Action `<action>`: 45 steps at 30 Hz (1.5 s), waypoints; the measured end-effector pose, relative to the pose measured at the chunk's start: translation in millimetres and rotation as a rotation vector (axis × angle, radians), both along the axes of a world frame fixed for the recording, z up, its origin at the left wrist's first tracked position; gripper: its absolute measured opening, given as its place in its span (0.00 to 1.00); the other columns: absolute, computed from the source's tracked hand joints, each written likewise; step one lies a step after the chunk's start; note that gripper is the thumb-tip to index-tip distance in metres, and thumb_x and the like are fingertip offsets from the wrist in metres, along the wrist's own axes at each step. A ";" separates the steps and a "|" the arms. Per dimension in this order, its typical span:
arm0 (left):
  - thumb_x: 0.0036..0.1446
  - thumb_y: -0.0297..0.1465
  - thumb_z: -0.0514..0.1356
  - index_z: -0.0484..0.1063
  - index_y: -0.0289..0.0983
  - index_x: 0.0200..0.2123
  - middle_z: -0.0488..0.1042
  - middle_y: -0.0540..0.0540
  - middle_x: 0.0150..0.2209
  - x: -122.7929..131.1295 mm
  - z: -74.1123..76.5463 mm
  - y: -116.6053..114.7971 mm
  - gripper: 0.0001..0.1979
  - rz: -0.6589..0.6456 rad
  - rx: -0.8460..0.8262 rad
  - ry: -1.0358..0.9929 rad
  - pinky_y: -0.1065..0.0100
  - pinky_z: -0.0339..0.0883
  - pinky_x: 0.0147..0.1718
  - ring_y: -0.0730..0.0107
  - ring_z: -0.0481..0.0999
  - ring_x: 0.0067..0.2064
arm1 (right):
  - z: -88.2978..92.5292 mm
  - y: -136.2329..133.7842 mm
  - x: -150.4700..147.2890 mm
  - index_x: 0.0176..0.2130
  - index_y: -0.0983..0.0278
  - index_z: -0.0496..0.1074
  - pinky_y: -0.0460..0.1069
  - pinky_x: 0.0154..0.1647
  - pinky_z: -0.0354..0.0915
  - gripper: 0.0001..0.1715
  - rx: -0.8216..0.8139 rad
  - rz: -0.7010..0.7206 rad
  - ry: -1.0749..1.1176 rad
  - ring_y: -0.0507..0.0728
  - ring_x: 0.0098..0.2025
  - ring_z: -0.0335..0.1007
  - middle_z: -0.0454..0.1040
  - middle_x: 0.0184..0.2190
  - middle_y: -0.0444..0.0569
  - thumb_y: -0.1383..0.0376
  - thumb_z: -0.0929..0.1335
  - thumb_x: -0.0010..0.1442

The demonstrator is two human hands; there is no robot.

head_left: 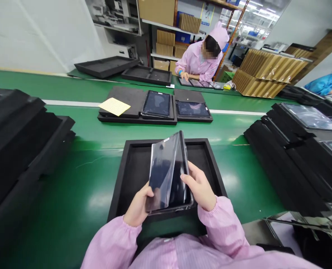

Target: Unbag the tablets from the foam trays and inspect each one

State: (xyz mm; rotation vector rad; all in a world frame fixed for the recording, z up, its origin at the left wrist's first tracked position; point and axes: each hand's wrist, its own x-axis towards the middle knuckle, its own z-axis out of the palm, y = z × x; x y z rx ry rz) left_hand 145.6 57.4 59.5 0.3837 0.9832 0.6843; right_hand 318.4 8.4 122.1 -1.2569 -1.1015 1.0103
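A dark tablet (179, 186) is held up over a black foam tray (123, 179), tilted a little. Clear protective film (161, 168) covers its left part and looks partly lifted along a slanting line. My left hand (139, 203) grips the lower left corner, thumb on top of the film. On the right side, my right hand (201, 185) is closed round the tablet's edge, with its thumb on the front. The fingers under the tablet are hidden. The tray beneath lies flat on the green table (93, 186).
Black foam trays are stacked at left (17, 142) and right (289, 160). Ahead, two foam trays hold tablets (157, 103) and a yellow sticker sheet (114, 106). A co-worker (201, 56) in pink leans over screens across the table. Cardboard dividers (263, 71) stand beyond.
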 end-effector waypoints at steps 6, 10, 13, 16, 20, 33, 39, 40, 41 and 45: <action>0.51 0.31 0.67 0.63 0.40 0.64 0.56 0.45 0.72 24.1 20.4 17.2 0.37 -0.008 0.643 0.230 0.71 0.48 0.67 0.64 0.48 0.74 | -3.6 -5.0 -25.0 0.67 0.62 0.63 0.49 0.30 0.75 0.38 0.114 0.005 -0.404 0.53 0.28 0.74 0.76 0.54 0.54 0.69 0.66 0.58; 0.65 0.42 0.55 0.58 0.44 0.68 0.47 0.50 0.75 40.3 31.4 17.5 0.30 -0.001 0.769 0.214 0.67 0.37 0.71 0.67 0.40 0.75 | -21.6 -3.3 -34.2 0.69 0.61 0.60 0.53 0.45 0.77 0.33 0.086 0.065 -0.391 0.58 0.41 0.79 0.69 0.63 0.55 0.62 0.63 0.66; 0.67 0.49 0.48 0.55 0.45 0.69 0.47 0.50 0.75 48.8 22.5 10.3 0.31 0.063 0.829 0.231 0.63 0.38 0.72 0.66 0.41 0.75 | -30.6 -2.8 -30.1 0.68 0.60 0.62 0.57 0.66 0.63 0.30 0.086 0.080 -0.282 0.61 0.65 0.65 0.66 0.66 0.51 0.60 0.61 0.70; 0.67 0.51 0.46 0.55 0.45 0.69 0.49 0.50 0.74 51.7 12.9 3.0 0.32 0.073 0.846 0.215 0.61 0.40 0.72 0.64 0.42 0.74 | -31.6 -3.8 -23.5 0.68 0.57 0.61 0.56 0.70 0.58 0.28 0.104 0.126 -0.226 0.59 0.69 0.59 0.66 0.66 0.49 0.60 0.61 0.71; 0.67 0.50 0.48 0.57 0.47 0.69 0.49 0.52 0.74 51.5 15.0 -0.8 0.31 0.076 0.863 0.196 0.60 0.39 0.72 0.64 0.43 0.74 | -24.5 -7.3 -20.8 0.68 0.54 0.60 0.56 0.69 0.60 0.28 0.154 0.138 -0.216 0.59 0.68 0.62 0.66 0.66 0.48 0.61 0.61 0.72; 0.68 0.50 0.46 0.60 0.50 0.67 0.52 0.54 0.73 51.0 2.3 27.1 0.28 -0.008 1.120 0.050 0.59 0.43 0.72 0.61 0.49 0.73 | -32.8 4.6 -17.7 0.73 0.57 0.45 0.59 0.73 0.53 0.35 0.108 0.144 -0.380 0.59 0.74 0.46 0.51 0.73 0.48 0.60 0.59 0.73; 0.69 0.47 0.46 0.60 0.53 0.66 0.50 0.58 0.73 55.9 -0.9 26.6 0.25 -0.039 1.148 0.045 0.58 0.41 0.73 0.61 0.46 0.74 | -30.4 7.7 -12.7 0.72 0.58 0.49 0.59 0.71 0.57 0.35 0.063 0.122 -0.278 0.60 0.73 0.48 0.56 0.71 0.47 0.60 0.60 0.71; 0.69 0.46 0.47 0.60 0.53 0.67 0.50 0.58 0.73 56.1 -0.4 25.7 0.25 -0.033 1.136 0.044 0.57 0.40 0.73 0.61 0.46 0.74 | -30.3 7.2 -12.6 0.72 0.57 0.50 0.59 0.70 0.58 0.35 0.066 0.117 -0.268 0.60 0.73 0.49 0.57 0.71 0.46 0.61 0.60 0.71; 0.69 0.46 0.47 0.60 0.53 0.67 0.51 0.58 0.73 55.9 0.0 24.8 0.25 -0.024 1.120 0.046 0.57 0.41 0.73 0.60 0.46 0.74 | -30.4 6.8 -12.5 0.72 0.57 0.50 0.59 0.70 0.59 0.34 0.070 0.113 -0.260 0.60 0.73 0.50 0.58 0.70 0.45 0.62 0.60 0.70; 0.68 0.45 0.50 0.58 0.50 0.68 0.51 0.55 0.73 53.6 -2.0 20.7 0.27 0.014 1.090 0.060 0.54 0.42 0.73 0.56 0.46 0.74 | -32.3 5.0 -12.4 0.71 0.55 0.53 0.57 0.70 0.60 0.35 0.101 0.125 -0.238 0.59 0.72 0.53 0.59 0.70 0.41 0.68 0.60 0.68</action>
